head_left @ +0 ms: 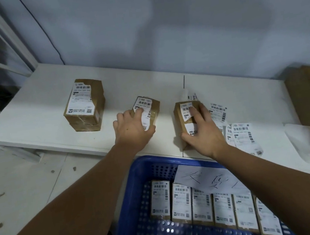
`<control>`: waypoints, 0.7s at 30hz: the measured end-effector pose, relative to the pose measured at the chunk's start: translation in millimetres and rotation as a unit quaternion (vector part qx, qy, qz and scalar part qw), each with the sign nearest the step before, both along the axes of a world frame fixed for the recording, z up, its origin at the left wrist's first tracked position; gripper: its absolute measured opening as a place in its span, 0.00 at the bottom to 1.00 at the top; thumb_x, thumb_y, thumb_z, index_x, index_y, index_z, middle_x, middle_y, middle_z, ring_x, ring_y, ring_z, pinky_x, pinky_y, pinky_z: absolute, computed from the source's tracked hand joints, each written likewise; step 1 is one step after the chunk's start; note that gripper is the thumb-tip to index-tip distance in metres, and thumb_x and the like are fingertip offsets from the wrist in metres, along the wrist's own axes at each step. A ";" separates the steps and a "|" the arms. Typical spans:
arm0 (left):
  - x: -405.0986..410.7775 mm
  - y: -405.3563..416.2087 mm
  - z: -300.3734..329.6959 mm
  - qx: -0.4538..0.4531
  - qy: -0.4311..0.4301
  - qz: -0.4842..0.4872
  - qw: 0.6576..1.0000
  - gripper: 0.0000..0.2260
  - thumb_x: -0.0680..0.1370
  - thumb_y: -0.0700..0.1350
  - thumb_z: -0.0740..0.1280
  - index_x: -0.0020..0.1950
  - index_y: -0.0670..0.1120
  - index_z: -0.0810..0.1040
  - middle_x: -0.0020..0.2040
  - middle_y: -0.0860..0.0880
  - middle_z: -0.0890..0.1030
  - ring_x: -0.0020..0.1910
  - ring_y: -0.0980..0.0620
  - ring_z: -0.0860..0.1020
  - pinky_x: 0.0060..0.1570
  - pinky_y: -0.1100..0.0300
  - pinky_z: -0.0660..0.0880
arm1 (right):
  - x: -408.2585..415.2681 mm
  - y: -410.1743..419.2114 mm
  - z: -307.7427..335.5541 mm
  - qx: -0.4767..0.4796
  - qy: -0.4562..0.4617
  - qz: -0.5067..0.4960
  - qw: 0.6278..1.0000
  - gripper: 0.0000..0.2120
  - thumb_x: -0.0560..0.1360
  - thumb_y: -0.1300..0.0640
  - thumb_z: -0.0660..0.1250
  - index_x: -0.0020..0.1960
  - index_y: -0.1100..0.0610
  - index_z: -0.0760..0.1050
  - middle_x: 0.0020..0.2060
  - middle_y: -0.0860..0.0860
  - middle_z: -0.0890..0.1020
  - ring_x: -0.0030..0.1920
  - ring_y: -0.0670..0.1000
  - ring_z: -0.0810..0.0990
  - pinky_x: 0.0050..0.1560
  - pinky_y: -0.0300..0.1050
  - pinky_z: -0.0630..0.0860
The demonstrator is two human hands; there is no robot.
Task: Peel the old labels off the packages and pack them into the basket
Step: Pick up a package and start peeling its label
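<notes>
My right hand (203, 130) has its grip on the package (187, 121) that stands just past the far rim of the basket (137, 171): thumb on the near left corner, fingers laid over the top across its torn label (187, 111). My left hand (132, 130) grasps a second package (146, 112) from its near end, fingers curled over the label there. Both boxes rest on the white surface (41, 116), their long axes running away from me, tipped slightly right at the far end.

The basket sits directly below and toward me from both hands, so I judge the coming move to be a straight pull back and down. The right hand is the nearer to the basket's rim. Inside it, a row of packages (201, 204) stands side by side, long axes also pointing away from me, so each box could go in without turning.

Peeled labels (241, 135) lie just right of my right hand. A third package (84, 105) sits well left, untouched.
</notes>
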State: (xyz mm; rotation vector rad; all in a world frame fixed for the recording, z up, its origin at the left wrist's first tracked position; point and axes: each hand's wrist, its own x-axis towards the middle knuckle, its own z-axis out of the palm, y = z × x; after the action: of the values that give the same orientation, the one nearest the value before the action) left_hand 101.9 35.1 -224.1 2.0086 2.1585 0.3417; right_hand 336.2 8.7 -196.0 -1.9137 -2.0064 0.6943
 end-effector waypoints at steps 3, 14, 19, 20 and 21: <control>5.6 -15.6 9.9 0.039 -0.014 0.001 0.999 0.31 0.75 0.66 0.65 0.75 0.53 0.68 0.70 0.46 0.72 0.66 0.45 0.67 0.65 0.47 0.64 | 15.0 -8.9 -12.9 -0.031 -0.036 -0.010 0.999 0.42 0.72 0.37 0.69 0.78 0.51 0.56 0.82 0.48 0.48 0.69 0.61 0.72 0.66 0.57 0.75; 66.5 -117.6 116.4 0.053 -0.171 -0.047 0.983 0.33 0.71 0.61 0.74 0.73 0.56 0.67 0.69 0.51 0.66 0.64 0.50 0.71 0.59 0.51 0.77 | 38.8 -58.5 47.7 0.007 -0.005 -0.015 1.000 0.35 0.81 0.37 0.59 0.83 0.48 0.51 0.83 0.50 0.47 0.82 0.54 0.50 0.80 0.54 0.54; 105.5 -200.2 138.4 0.046 -0.252 -0.111 0.960 0.34 0.69 0.61 0.77 0.71 0.55 0.69 0.65 0.56 0.66 0.55 0.56 0.77 0.52 0.63 0.80 | 60.5 -168.2 113.0 0.012 0.215 -0.028 0.976 0.32 0.80 0.36 0.59 0.81 0.38 0.53 0.79 0.40 0.62 0.74 0.42 0.68 0.71 0.44 0.71; 116.5 -214.1 143.0 0.033 -0.265 -0.117 0.956 0.34 0.70 0.62 0.76 0.72 0.56 0.68 0.64 0.58 0.64 0.55 0.59 0.77 0.52 0.66 0.79 | 64.0 -190.0 123.8 -0.017 0.265 -0.043 0.963 0.33 0.79 0.36 0.61 0.80 0.34 0.51 0.76 0.38 0.66 0.69 0.39 0.74 0.64 0.40 0.75; 127.3 -226.1 147.2 0.013 -0.277 -0.124 0.953 0.35 0.70 0.64 0.75 0.72 0.58 0.66 0.65 0.60 0.62 0.57 0.61 0.75 0.54 0.68 0.78 | 67.7 -207.3 132.9 -0.040 0.308 -0.064 0.949 0.34 0.79 0.37 0.62 0.79 0.32 0.50 0.72 0.37 0.72 0.63 0.38 0.79 0.59 0.38 0.78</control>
State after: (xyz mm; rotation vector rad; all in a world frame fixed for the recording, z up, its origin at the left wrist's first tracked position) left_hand 229.2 -191.0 -76.9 1.8727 1.5507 0.7882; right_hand 403.9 -198.6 -63.0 -1.5766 -1.4702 1.1749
